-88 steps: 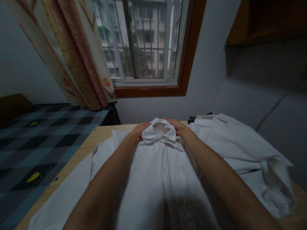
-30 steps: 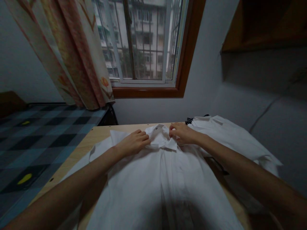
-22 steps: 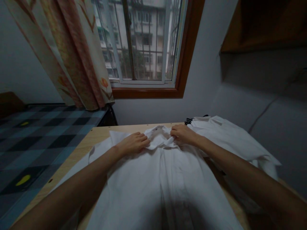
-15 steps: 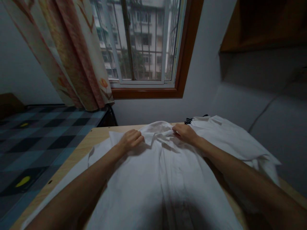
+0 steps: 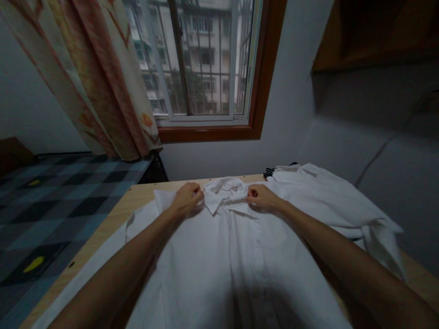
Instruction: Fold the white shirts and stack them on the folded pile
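Observation:
A white shirt [image 5: 212, 256] lies front up across the wooden table [image 5: 113, 214], its collar [image 5: 219, 198] toward the window and its front placket running down the middle. My left hand [image 5: 188, 199] is closed on the shirt cloth just left of the collar. On the other side, my right hand [image 5: 262, 197] pinches the cloth at the collar's right edge. One collar point hangs folded over on the left. Both fingertips are partly hidden in the fabric. The lower part of the shirt falls in shadow close to me.
More white garments [image 5: 329, 196] are piled at the table's right, with black hanger hooks [image 5: 269, 172] by them. A bed with a checked cover [image 5: 68, 210] stands to the left. Behind are a curtain [image 5: 113, 91] and a window [image 5: 202, 68]; a wooden shelf [image 5: 373, 59] hangs upper right.
The collar has been spread into a rounder, more upright shape, with its left point now showing clearly. Both hands stay on the cloth, the right one slightly lower.

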Action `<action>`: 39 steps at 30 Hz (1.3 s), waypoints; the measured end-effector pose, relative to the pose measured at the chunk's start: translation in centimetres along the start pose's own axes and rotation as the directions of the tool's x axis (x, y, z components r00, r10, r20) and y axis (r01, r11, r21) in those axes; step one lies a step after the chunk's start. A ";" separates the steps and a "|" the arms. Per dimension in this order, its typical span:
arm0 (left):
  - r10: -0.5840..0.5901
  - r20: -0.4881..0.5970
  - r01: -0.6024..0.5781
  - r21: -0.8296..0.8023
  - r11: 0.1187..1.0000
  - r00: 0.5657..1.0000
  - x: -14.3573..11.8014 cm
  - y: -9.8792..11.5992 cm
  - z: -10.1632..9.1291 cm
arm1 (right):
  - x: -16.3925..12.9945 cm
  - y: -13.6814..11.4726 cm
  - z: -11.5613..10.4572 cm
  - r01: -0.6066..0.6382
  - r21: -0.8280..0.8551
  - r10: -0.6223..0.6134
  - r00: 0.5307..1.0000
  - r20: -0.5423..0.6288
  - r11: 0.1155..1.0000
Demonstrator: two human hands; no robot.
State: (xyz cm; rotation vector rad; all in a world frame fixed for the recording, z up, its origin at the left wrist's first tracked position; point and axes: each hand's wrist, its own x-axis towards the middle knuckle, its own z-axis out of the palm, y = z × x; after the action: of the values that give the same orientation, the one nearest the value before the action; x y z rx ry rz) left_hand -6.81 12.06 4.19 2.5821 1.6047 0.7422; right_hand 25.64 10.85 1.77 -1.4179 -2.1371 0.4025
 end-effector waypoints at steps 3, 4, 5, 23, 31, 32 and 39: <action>-0.418 -0.122 0.406 -0.113 0.907 0.900 2.4 0.7 0.3 | 2.0 -0.5 -0.5 -0.219 0.070 0.228 0.959 -0.167 0.973; -0.458 -0.073 0.449 -0.115 0.886 0.886 3.2 1.2 0.4 | 2.8 -0.9 -0.5 -0.279 0.072 0.287 0.942 -0.174 0.958; -0.459 0.002 0.457 -0.099 0.884 0.888 3.8 1.7 0.5 | 3.5 -1.5 -0.3 -0.332 0.055 0.337 0.929 -0.153 0.942; -0.305 -0.074 0.264 -0.335 0.904 0.949 4.8 2.6 -1.6 | 5.2 -2.9 -2.3 -0.463 0.329 0.458 0.884 0.097 0.823; -0.665 0.070 0.387 -0.856 0.343 0.743 5.7 2.7 -0.5 | 4.2 -3.0 -1.2 -0.228 0.894 0.130 0.973 0.191 0.385; -0.656 0.084 0.394 -0.854 0.341 0.750 5.7 2.8 -0.5 | 4.2 -2.7 -0.9 -0.173 0.892 0.098 0.985 0.145 0.417; -0.443 0.005 0.228 -0.862 0.453 0.896 4.8 2.9 -1.4 | 5.4 -2.4 -1.7 0.301 0.158 -0.305 0.952 0.000 0.941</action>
State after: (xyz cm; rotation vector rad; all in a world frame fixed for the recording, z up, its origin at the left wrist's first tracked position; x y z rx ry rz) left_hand -3.22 14.45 8.02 1.4358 1.2252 1.3667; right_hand 23.18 14.70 5.88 -0.9813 -2.2430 0.4572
